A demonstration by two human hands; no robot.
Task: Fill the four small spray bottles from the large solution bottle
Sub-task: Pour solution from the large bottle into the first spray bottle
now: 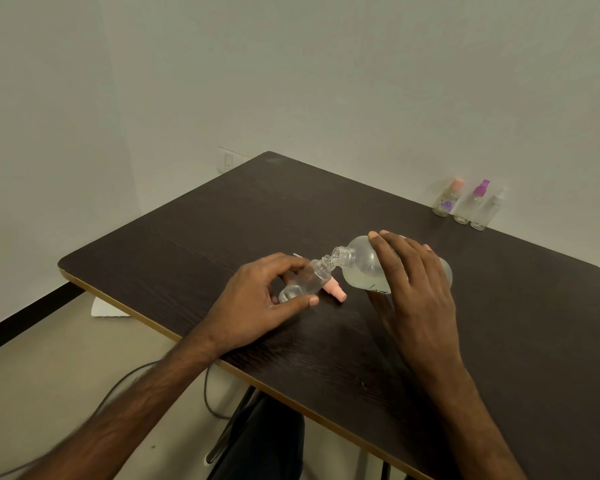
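Hands: left hand (253, 306) grips 1 small bottle (307, 282) | right hand (416, 282) grips 1 large bottle (362, 268) | 3 capped bottles (469, 206) | 1 cap (336, 292)

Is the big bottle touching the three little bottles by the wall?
Apart. The head view shows bare table between the big bottle and the three little bottles.

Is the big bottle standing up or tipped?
Tipped: the right hand holds the large bottle sideways, neck at the small bottle.

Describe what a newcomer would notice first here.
Over the dark table, the right hand tips the large solution bottle mouth to mouth against an uncapped small bottle held by the left hand. A pink spray cap lies beside them; three capped bottles stand far right.
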